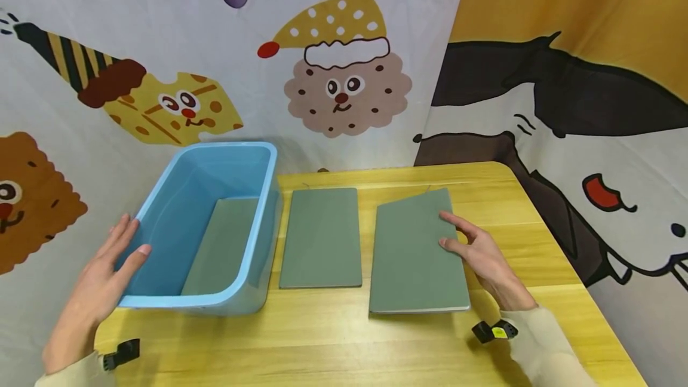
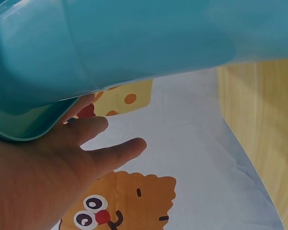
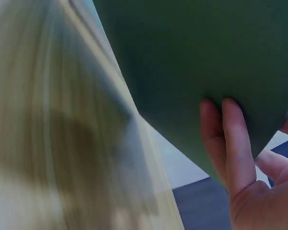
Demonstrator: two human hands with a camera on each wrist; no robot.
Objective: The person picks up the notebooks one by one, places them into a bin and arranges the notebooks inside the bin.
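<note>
With twelve o'clock at the table's far edge, I see the person's right hand (image 1: 484, 255) reaching in from about four o'clock, fingers pointing towards ten. Its grip is clamped on the right edge of a green notebook (image 1: 411, 255): thumb and forefinger lie on the upper cover, the thumb at seven o'clock from the forefinger, while two more fingers press long and close together against the dark underside. That notebook sits at three o'clock from the middle of the table (image 1: 322, 339), tilted, its gripped side raised off the wood; I can't tell whether its lower left corner touches down.

A second green notebook (image 1: 321, 237) lies flat at nine o'clock from the held one, just beside it. Farther along at nine stands a light blue plastic bin (image 1: 270, 243), with a third green notebook (image 1: 228, 243) flat on its floor, over on the three o'clock side.

The left hand (image 1: 99, 279) comes up from seven o'clock to the bin's left rim, fingers aimed at one. Its grip is apart: the thumb lies over the rim, and the other fingers spread long and fairly straight along the outside.
</note>
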